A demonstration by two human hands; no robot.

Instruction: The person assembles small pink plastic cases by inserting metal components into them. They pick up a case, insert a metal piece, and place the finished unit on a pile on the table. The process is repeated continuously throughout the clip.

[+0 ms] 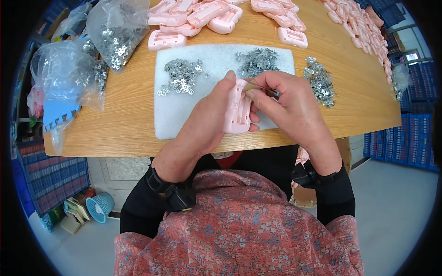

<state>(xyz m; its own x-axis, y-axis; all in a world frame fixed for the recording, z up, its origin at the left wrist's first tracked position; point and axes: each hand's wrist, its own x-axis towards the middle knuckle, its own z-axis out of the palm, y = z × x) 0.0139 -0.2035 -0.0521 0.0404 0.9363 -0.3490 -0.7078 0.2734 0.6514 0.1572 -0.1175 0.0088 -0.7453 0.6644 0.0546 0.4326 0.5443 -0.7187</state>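
Note:
My left hand (206,109) is wrapped around a pale pink plastic housing (235,110) and holds it upright over the white foam mat (168,122). Slots and a rectangular recess show on the side of the housing facing me. My right hand (294,102) is closed in a pinch at the housing's upper right edge. Something small and thin seems to lie between its thumb and forefinger, too hidden to name. On the mat lie two heaps of small metal contact plates, the left heap (181,74) and the right heap (258,61), behind my hands.
More metal plates (319,83) lie on the wooden table (124,131) right of the mat. Pink housings (209,14) are piled along the far side, with a larger pile (361,30) at far right. Clear plastic bags (117,27) of metal parts stand at left.

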